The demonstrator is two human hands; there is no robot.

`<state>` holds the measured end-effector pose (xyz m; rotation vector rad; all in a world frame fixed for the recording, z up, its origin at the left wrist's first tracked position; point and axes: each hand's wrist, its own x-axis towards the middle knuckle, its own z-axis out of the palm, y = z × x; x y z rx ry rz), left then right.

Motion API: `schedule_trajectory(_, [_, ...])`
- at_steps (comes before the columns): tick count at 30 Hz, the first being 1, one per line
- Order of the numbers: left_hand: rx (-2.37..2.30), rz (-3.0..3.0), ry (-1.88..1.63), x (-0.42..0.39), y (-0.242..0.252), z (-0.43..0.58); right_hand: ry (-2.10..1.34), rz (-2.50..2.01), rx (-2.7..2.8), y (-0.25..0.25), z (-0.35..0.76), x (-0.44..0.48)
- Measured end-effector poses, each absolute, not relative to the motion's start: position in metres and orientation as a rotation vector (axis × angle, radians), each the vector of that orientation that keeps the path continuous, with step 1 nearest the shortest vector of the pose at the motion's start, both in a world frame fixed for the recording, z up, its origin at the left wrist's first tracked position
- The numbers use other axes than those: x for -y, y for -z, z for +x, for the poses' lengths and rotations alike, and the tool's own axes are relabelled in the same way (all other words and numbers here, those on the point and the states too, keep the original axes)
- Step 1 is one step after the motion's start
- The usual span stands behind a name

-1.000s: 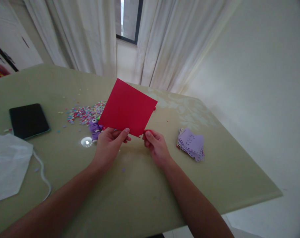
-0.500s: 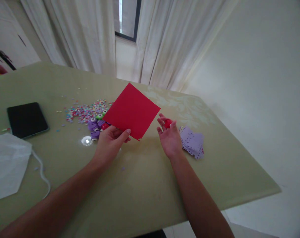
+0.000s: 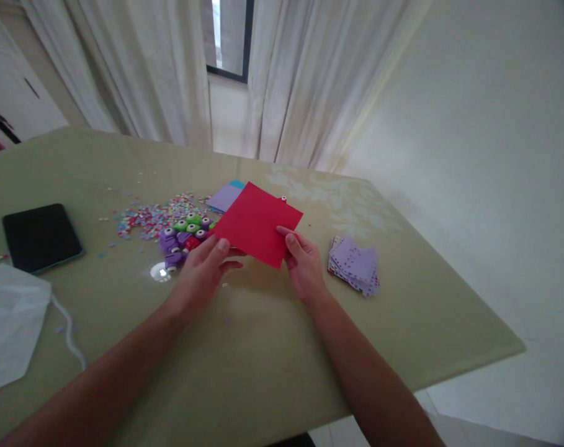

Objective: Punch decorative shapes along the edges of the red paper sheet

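The red sheet [image 3: 258, 220] is held above the table [image 3: 254, 360], and all other places I give from it. Half a second ago the right hand [image 3: 304, 264] was apart from the sheet, its palm opened, showing a small red object [image 3: 296, 237]. Now this hand has come back to the sheet's right edge, with thumb and fingers closed around the object, which is mostly hidden. Its index finger lies over the sheet; whether it pinches the paper too, I cannot tell. The left hand [image 3: 202, 273] grasps the sheet at its left side, thumb above, some fingers below. The sheet has also come lower and flatter, so lilac paper [image 3: 223, 197] behind it is now visible. For the work, I judge this means that the sheet is being arranged again between both hands, with the object close to its edge. Purple figures [image 3: 174, 259] rest to the sheet's left, scattered confetti [image 3: 146, 220] beyond them, and a stack of perforated cards [image 3: 356, 264] to its right
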<state>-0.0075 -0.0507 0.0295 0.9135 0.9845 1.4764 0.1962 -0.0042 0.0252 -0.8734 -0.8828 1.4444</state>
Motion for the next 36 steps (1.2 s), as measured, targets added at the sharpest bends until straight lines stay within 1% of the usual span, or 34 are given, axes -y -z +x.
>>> schedule_trajectory(2, [-1.002, 0.950, -1.414, 0.056, -0.030, 0.000, -1.439, -0.834, 0.891, -0.024, 0.188, 0.010])
schedule_trajectory(5, [-1.268, 1.029, -1.342, 0.062, -0.032, 0.009, -1.489, -0.812, 0.966, -0.023, 0.182, 0.016])
schedule_trajectory(7, [-1.421, 1.059, -1.403, 0.063, -0.034, 0.009, -1.504, -0.818, 1.014, -0.024, 0.183, 0.017])
schedule_trajectory(10, [-1.531, 1.070, -1.511, 0.059, -0.038, -0.001, -1.480, -0.884, 1.123, -0.026, 0.190, 0.016])
schedule_trajectory(13, [-1.603, 1.062, -1.504, 0.056, -0.042, -0.009, -1.546, -0.942, 1.282, -0.027, 0.193, 0.015])
schedule_trajectory(16, [-1.574, 1.079, -1.507, 0.058, -0.044, -0.009, -1.613, -0.939, 1.376, -0.024, 0.190, 0.019])
schedule_trajectory(21, [-1.523, 1.091, -1.473, 0.061, -0.046, -0.001, -1.622, -0.904, 1.476, -0.018, 0.185, 0.025])
schedule_trajectory(36, [-1.557, 1.149, -1.413, 0.062, -0.049, -0.004, -1.554, -0.929, 1.436, -0.025, 0.188, 0.023])
